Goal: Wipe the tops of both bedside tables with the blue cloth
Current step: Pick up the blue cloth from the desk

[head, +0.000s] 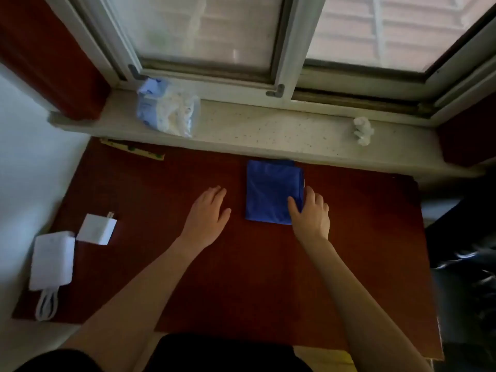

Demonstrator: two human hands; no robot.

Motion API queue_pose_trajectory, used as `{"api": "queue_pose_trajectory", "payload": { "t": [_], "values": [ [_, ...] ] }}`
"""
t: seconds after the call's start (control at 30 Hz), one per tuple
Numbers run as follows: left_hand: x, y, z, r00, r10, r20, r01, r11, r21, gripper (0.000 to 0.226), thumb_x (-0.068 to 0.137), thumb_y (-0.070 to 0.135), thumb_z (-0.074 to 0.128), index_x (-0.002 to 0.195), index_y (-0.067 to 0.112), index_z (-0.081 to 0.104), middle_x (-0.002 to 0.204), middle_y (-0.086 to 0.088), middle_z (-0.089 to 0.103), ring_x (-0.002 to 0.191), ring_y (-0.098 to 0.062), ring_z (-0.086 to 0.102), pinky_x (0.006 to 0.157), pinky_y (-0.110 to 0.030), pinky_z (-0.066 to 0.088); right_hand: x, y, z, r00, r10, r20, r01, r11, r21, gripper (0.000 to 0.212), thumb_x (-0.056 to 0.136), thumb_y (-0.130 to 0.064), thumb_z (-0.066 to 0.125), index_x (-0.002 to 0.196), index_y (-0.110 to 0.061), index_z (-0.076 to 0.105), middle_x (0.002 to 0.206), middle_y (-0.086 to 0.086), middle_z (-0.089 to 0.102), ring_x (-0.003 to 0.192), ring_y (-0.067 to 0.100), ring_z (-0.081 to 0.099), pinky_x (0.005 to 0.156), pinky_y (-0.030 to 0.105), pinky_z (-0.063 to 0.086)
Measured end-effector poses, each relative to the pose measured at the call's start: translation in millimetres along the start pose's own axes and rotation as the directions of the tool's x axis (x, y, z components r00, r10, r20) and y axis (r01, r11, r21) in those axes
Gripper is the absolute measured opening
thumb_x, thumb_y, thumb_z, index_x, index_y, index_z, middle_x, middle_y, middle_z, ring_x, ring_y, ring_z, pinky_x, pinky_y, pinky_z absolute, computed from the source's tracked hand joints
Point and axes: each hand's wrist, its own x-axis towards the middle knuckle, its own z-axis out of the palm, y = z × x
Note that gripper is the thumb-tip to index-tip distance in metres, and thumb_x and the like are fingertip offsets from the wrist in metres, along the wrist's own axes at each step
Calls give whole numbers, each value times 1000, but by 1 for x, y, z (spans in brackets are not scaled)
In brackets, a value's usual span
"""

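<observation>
A folded blue cloth [269, 190] lies flat on the dark red-brown table top [362, 237], close to its far edge under the window sill. My right hand [311, 213] rests at the cloth's near right corner, thumb on top of the fabric and fingers along its right edge. To the left of the cloth, apart from it, my left hand [208, 214] lies palm down on the bare wood with its fingers spread.
Two white chargers [52, 260] [97, 229] with a cable sit at the table's left edge. A plastic packet [166, 108] and a crumpled tissue [363, 130] lie on the stone sill [268, 130]. Dark objects crowd the right side.
</observation>
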Motion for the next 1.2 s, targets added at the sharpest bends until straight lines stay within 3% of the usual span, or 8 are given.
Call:
{"api": "queue_pose_trajectory", "payload": {
  "t": [0.2,0.27,0.4,0.53,0.6,0.7,0.83,1.2],
  "values": [
    [36,-21,13,999,3,43,-7,996,89,59,96,36,48,148,10,35,156,-16,31,146,-33,24,119,-44,22,22,-19,24,964,265,23,-261,960,-103,86,84,-63,52,139,1,32,138,19,38,121,37,44,90,45,48],
    [39,-24,16,999,17,48,-24,990,137,60,95,35,52,147,9,36,155,-17,32,146,-34,25,119,-46,24,25,-25,25,951,302,66,-304,953,15,79,84,-52,61,134,3,33,133,21,41,115,37,50,85,40,50],
    [36,-26,21,998,36,54,-46,980,193,64,91,30,57,147,8,35,155,-18,32,146,-34,25,118,-49,26,30,-32,22,886,414,207,-463,811,358,53,81,-30,71,115,1,47,114,18,60,75,21,55,51,24,41],
    [33,-27,20,997,41,66,-52,983,177,65,93,28,56,149,9,31,158,-16,28,148,-32,21,120,-47,22,35,-30,20,793,466,392,-607,549,575,55,75,-25,77,117,1,53,107,13,62,89,27,61,72,36,52],
    [29,-26,17,996,35,82,-48,986,157,63,94,27,54,149,9,31,158,-14,27,149,-30,20,120,-47,22,32,-33,17,808,421,411,-586,511,629,51,78,-22,75,120,-1,53,109,12,61,94,29,62,79,39,53],
    [23,-24,13,994,12,109,-23,995,102,54,97,25,49,147,10,37,156,-12,32,147,-28,25,119,-45,26,22,-38,9,900,293,322,-436,613,659,32,85,-19,68,114,-7,59,99,5,64,78,18,62,67,29,51],
    [6,-9,-6,995,-12,95,15,999,-33,44,100,30,41,141,14,45,142,-6,50,132,-22,45,106,-37,41,-1,-43,-12,946,198,256,-324,595,736,17,87,-17,67,101,-12,60,87,-3,65,77,14,64,62,23,52],
    [-117,41,-27,978,34,-207,-77,976,-203,40,100,33,43,135,16,52,130,1,60,121,-10,54,100,-22,39,-116,2,-78,980,131,148,-195,531,825,21,88,-22,66,106,-14,60,93,-4,66,80,15,66,61,24,50]
  ]
}}
